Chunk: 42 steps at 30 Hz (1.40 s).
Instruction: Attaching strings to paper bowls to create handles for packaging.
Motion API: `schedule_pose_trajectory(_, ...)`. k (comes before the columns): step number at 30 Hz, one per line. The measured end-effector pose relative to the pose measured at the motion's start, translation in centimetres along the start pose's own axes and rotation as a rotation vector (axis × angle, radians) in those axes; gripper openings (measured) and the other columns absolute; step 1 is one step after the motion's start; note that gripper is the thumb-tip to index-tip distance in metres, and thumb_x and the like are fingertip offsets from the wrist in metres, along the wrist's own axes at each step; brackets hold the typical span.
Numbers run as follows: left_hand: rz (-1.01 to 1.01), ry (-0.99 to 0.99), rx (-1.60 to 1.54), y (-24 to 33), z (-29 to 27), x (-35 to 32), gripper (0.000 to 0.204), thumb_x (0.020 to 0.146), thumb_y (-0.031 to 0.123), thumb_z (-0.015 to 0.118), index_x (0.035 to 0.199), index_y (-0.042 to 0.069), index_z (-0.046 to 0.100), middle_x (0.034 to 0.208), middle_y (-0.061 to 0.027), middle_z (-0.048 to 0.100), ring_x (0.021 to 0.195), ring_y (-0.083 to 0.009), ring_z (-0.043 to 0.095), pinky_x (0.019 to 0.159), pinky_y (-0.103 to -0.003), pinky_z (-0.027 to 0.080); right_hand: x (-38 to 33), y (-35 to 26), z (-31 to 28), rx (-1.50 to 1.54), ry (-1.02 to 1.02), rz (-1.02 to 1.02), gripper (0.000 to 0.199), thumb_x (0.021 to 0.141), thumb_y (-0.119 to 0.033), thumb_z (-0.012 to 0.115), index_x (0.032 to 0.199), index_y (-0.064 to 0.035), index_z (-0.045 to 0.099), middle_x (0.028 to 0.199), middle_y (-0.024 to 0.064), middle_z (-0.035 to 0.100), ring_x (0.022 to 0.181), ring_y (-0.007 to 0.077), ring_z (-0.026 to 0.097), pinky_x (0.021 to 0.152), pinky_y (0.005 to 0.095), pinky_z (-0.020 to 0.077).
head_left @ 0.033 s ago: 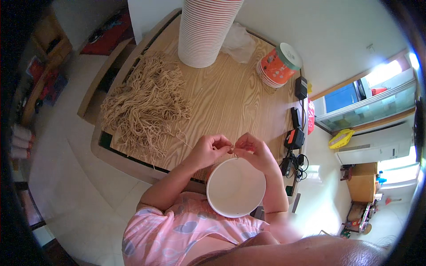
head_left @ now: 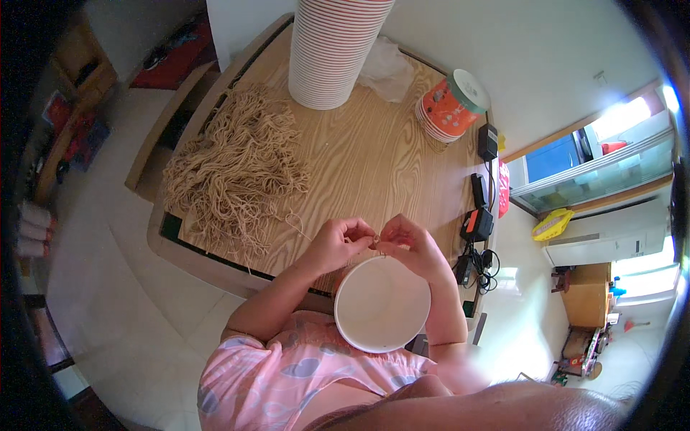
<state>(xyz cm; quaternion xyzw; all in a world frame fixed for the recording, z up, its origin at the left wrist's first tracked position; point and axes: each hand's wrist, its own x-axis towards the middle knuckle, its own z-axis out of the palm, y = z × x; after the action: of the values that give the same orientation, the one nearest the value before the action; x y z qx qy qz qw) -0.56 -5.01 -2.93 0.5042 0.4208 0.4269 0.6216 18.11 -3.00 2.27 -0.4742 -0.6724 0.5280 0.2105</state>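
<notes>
Over the front edge of the table, my left hand (head_left: 339, 243) and my right hand (head_left: 415, 248) meet fingertip to fingertip. Both are closed in a pinch on a short bit of beige string (head_left: 376, 242), which looks looped or knotted between them. Directly below, a white paper bucket (head_left: 382, 305) is tilted with its mouth facing up toward me, close against my body and between my forearms. To the left of my hands lies a big tangled heap of beige string (head_left: 237, 169), with a loose strand curling out near my left wrist.
A tall stack of white paper buckets (head_left: 334, 54) stands at the back of the wood-grain table (head_left: 374, 151). Beside it lies a clear plastic bag (head_left: 388, 70). Orange printed buckets (head_left: 451, 108) sit far right. Black adapters (head_left: 477, 224) and cables (head_left: 487, 269) line the right edge.
</notes>
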Motion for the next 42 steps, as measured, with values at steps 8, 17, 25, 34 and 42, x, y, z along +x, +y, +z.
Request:
schedule_pose_trajectory(8,-0.015,-0.087,-0.157,0.0,-0.4,-0.2,0.005,0.084,0.002,0.06,0.087,-0.001,0.061,0.081,-0.0058,0.067,0.076,-0.0105,0.064,0.066,-0.023,0.051,-0.4,0.3,-0.1,0.175,-0.069,0.019,0.018,0.082,-0.003,0.066,0.09,-0.0047,0.051,0.081,-0.0012,0.054,0.076,0.0079,0.055,0.068,0.0233,0.0474)
schedule_pose_trajectory(17,-0.165,-0.172,-0.265,0.1,-1.3,-0.5,0.014,0.086,0.006,0.057,0.099,0.001,0.057,0.082,-0.0056,0.066,0.063,-0.0069,0.056,0.059,-0.021,0.046,-1.4,0.3,-0.1,0.226,-0.034,0.057,0.017,0.081,0.004,0.063,0.09,-0.0019,0.05,0.082,0.0011,0.055,0.077,0.0078,0.055,0.069,0.0216,0.0469)
schedule_pose_trajectory(25,0.019,-0.191,-0.118,-0.9,0.5,-0.3,0.024,0.081,0.009,0.067,0.103,0.003,0.059,0.084,-0.0028,0.064,0.076,-0.0087,0.059,0.069,-0.024,0.049,-1.6,0.6,0.1,0.282,-0.017,0.013,0.018,0.079,0.005,0.063,0.09,-0.0021,0.051,0.083,0.0004,0.054,0.077,0.0069,0.054,0.068,0.0194,0.0445)
schedule_pose_trajectory(34,0.041,-0.156,-0.008,-0.1,0.7,-0.3,0.01,0.08,0.006,0.067,0.087,0.001,0.063,0.078,-0.0038,0.065,0.074,-0.0087,0.061,0.07,-0.024,0.05,-1.8,0.8,0.0,0.279,-0.019,0.027,0.019,0.079,0.005,0.064,0.091,-0.0021,0.051,0.084,0.0003,0.054,0.079,0.0071,0.055,0.069,0.0198,0.0449)
schedule_pose_trajectory(42,-0.009,-0.129,0.067,0.6,-0.4,-0.8,0.008,0.08,0.005,0.066,0.085,0.0,0.063,0.078,-0.002,0.064,0.073,-0.0075,0.06,0.068,-0.023,0.05,-2.0,1.0,-0.2,0.281,-0.021,0.009,0.019,0.079,0.004,0.064,0.091,-0.0018,0.051,0.083,0.0014,0.055,0.079,0.0081,0.056,0.07,0.0212,0.0469)
